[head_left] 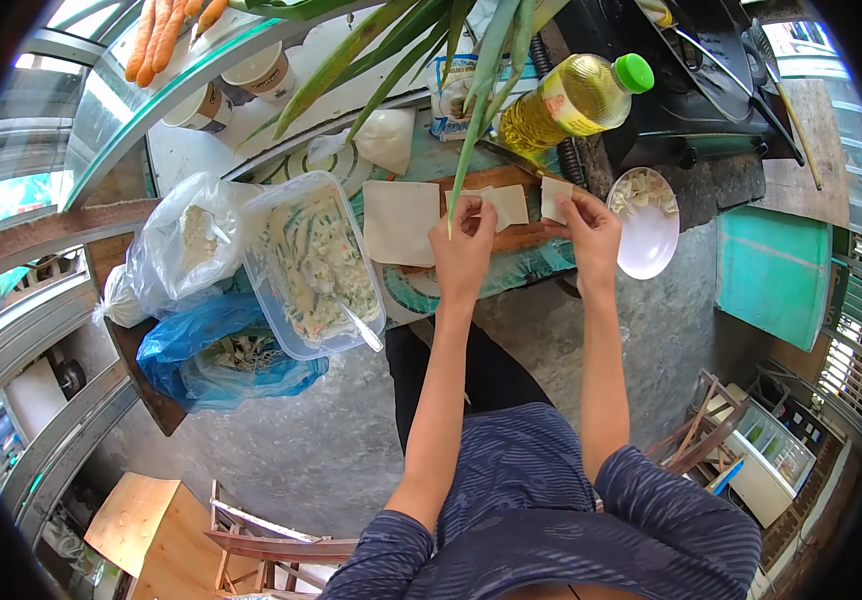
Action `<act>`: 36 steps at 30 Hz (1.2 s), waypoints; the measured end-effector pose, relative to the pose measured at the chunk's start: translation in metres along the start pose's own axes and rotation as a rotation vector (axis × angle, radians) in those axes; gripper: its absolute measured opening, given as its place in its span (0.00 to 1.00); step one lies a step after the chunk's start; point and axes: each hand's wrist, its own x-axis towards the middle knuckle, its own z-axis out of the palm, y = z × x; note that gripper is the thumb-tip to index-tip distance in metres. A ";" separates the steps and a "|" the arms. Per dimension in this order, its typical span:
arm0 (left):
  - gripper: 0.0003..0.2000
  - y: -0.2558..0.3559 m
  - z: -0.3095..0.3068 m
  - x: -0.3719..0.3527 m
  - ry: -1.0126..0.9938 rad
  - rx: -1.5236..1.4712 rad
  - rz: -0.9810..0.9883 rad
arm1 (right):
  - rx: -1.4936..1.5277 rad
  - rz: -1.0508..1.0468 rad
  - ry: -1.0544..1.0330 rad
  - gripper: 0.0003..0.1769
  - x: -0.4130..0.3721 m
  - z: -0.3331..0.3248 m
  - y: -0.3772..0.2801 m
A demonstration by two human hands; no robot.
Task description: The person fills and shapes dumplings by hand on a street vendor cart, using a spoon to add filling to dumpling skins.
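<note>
My left hand (466,238) is closed, thumb and fingers pinched at the edge of a pale dough wrapper (511,204) on the wooden board (523,237). My right hand (591,238) pinches another small square wrapper (554,196) at the board's right end. Left of my left hand lies a stack of larger square wrappers (401,222). Beside my right hand, a white oval plate (648,250) holds several folded pale pieces (643,190). On the left, a clear plastic tub (313,345) contains a chopped mixture (291,265) with a metal spoon (351,318) resting in it.
Behind the board stand a green-capped oil bottle (576,100) and a black stove (696,90). Long green leaves (486,85) hang over the work area. A clear bag (176,245) and a blue bag (196,345) sit left of the tub. Paper cups (256,72) stand at the back.
</note>
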 end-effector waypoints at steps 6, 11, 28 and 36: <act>0.08 -0.009 0.007 -0.003 -0.068 0.029 0.033 | -0.088 -0.001 -0.053 0.12 0.006 0.000 0.008; 0.06 -0.020 -0.002 0.000 -0.074 -0.261 -0.096 | -0.124 -0.045 -0.065 0.11 -0.002 0.008 0.005; 0.04 -0.001 -0.005 -0.004 -0.062 -0.535 -0.228 | -0.124 -0.078 -0.067 0.11 -0.017 0.024 -0.012; 0.06 -0.002 -0.007 -0.006 -0.057 -0.547 -0.245 | -0.553 -0.442 -0.132 0.08 -0.016 0.015 -0.008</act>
